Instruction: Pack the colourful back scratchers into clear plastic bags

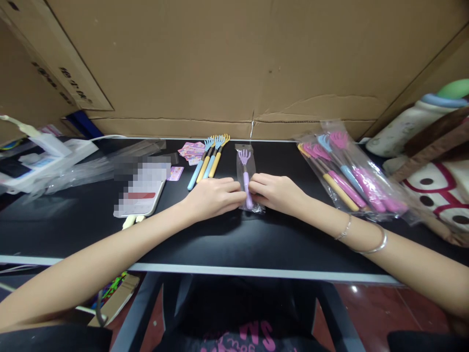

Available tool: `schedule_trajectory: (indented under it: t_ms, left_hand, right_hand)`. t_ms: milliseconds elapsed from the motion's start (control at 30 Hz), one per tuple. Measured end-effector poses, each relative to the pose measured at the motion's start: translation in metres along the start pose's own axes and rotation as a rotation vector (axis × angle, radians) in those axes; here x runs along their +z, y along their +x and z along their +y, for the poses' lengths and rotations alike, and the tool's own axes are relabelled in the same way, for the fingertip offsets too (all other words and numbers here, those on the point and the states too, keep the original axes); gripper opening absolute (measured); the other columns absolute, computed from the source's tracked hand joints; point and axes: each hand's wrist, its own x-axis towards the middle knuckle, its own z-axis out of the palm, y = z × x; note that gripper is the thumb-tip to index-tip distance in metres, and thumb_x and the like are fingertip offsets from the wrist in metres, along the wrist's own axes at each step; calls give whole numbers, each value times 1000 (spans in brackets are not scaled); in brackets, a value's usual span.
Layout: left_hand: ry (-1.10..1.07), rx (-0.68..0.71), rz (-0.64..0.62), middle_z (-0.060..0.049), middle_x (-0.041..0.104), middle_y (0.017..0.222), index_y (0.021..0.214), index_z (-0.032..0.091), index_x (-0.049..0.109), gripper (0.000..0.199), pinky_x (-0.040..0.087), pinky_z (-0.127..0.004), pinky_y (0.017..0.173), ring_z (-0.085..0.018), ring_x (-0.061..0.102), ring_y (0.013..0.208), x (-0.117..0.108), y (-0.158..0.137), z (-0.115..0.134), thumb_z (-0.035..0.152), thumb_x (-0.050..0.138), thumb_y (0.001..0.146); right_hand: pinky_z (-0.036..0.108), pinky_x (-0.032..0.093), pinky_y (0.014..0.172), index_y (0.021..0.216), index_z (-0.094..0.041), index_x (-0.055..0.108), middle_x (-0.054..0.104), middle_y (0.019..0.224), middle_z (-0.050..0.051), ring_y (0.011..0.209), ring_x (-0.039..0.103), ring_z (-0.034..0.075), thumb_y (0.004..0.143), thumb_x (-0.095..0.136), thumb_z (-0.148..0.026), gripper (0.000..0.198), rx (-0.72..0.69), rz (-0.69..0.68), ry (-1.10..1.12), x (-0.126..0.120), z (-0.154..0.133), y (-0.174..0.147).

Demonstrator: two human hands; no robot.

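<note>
A purple back scratcher (245,178) lies in a narrow clear plastic bag (240,168) on the black table (227,244), its claw end pointing away from me. From the left side, my left hand (220,195) has its fingers closed at the bag's edge near the handle. On the opposite side, my right hand (273,193) pinches the bag's other edge with curled fingers. Just beyond my left hand, several loose blue and yellow back scratchers (210,159) lie side by side. Small printed cards (192,151) are scattered left of them.
Bagged back scratchers (344,171) in several colours lie at the right. A phone (142,190) with a plugged-in cable rests at the left, near clear plastic wrap (88,168) and a power strip (47,161). A bottle (414,122) and a plush bag (436,186) stand far right. Cardboard (220,68) walls the back.
</note>
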Motion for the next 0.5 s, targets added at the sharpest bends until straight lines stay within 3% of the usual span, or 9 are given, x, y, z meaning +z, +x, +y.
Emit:
schedule_trajectory:
  t_ms: [300, 500]
  left_hand:
    - [-70, 1, -53, -1, 66, 92, 92, 22, 66, 26, 40, -22, 59, -12, 57, 79, 6, -1, 7, 26, 43, 103]
    - [-44, 19, -72, -1, 68, 85, 84, 19, 62, 29, 44, -22, 65, -12, 59, 77, 3, 3, 9, 24, 41, 104]
  right_hand:
    - [27, 51, 69, 101, -19, 65, 71, 100, 8, 94, 65, 19, 98, 42, -14, 24, -77, -38, 132, -15, 9, -24]
    - [32, 54, 79, 102, -17, 68, 73, 100, 8, 92, 65, 20, 97, 41, -14, 27, -101, -14, 142, -17, 11, -34]
